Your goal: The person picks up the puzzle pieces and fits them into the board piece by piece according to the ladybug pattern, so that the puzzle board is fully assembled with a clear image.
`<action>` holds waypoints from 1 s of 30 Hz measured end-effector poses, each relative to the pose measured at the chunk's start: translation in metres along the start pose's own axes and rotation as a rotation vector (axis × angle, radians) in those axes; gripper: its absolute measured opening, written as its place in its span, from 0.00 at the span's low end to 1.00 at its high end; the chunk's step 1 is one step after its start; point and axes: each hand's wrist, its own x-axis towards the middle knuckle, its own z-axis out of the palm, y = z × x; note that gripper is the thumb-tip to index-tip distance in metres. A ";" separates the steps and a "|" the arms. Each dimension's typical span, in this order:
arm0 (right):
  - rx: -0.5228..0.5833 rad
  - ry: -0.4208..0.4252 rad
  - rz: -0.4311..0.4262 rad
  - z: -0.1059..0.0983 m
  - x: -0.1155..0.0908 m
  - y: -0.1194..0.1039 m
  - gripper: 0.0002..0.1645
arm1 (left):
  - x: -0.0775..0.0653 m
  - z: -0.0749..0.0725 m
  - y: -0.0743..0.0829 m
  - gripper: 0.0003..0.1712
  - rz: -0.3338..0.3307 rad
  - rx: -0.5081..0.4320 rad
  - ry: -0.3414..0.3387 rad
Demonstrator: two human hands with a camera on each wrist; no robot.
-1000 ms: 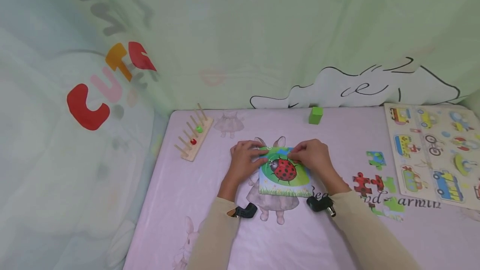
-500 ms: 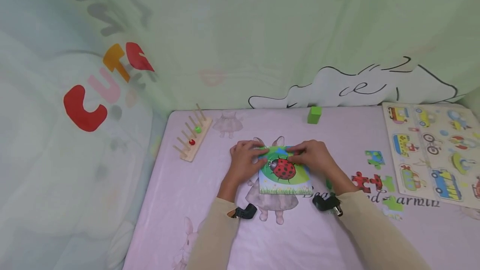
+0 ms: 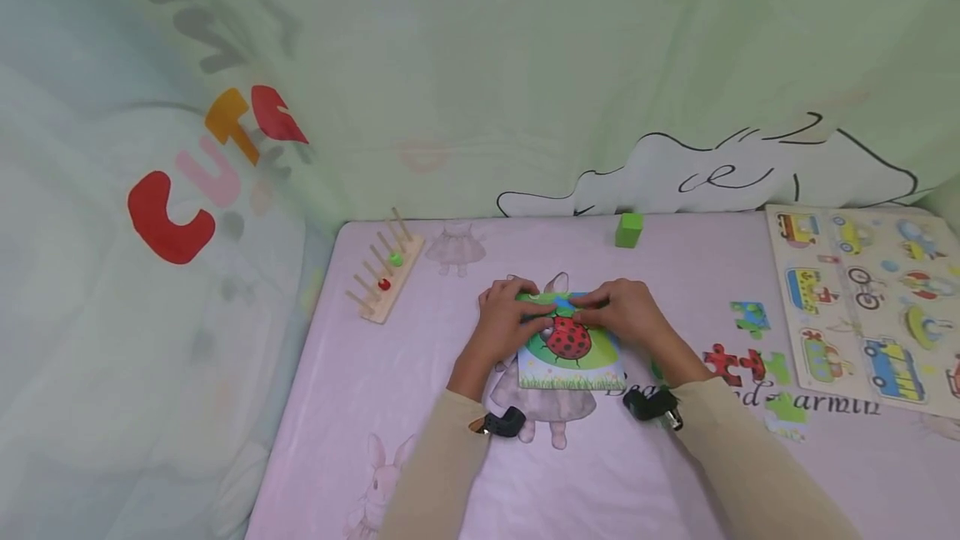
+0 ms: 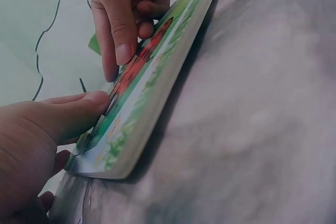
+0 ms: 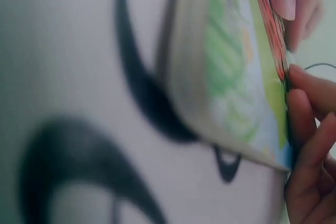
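A ladybug jigsaw puzzle (image 3: 567, 373) lies flat on the pink cloth in front of me, its grassy edge nearest. My left hand (image 3: 506, 315) reaches over its upper left part, thumb and index fingertips touching the ladybug's head area. From the other side, my right hand (image 3: 626, 311) presses thumb and index fingertips on the puzzle's top near a blue patch. The fingertips of both hands nearly meet there and cover part of the picture. In the left wrist view, the puzzle (image 4: 136, 124) has a thick pale edge, and no piece stands visibly raised.
Loose jigsaw pieces (image 3: 723, 363) lie to the right, beside a wooden peg puzzle board (image 3: 832, 307) with vehicle pictures. A green block (image 3: 628, 230) stands at the back. At left is a wooden peg rack (image 3: 393, 280) with red and green beads.
My left hand has slid right across the puzzle toward the right fingertips. The right thumb and index have shifted slightly from a pinch to pressing on the puzzle, which stays in place.
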 end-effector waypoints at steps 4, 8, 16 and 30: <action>0.012 -0.051 0.047 -0.004 0.001 -0.001 0.21 | -0.001 -0.001 0.001 0.16 -0.004 -0.001 0.004; 0.013 -0.066 0.071 -0.005 0.002 -0.003 0.21 | 0.000 -0.001 0.004 0.16 -0.017 0.012 0.018; 0.003 -0.037 0.091 -0.004 0.004 -0.004 0.19 | 0.002 -0.001 0.008 0.17 -0.032 0.009 0.036; 0.117 -0.105 0.190 -0.008 0.009 0.010 0.21 | 0.003 0.002 0.005 0.16 -0.024 -0.026 0.056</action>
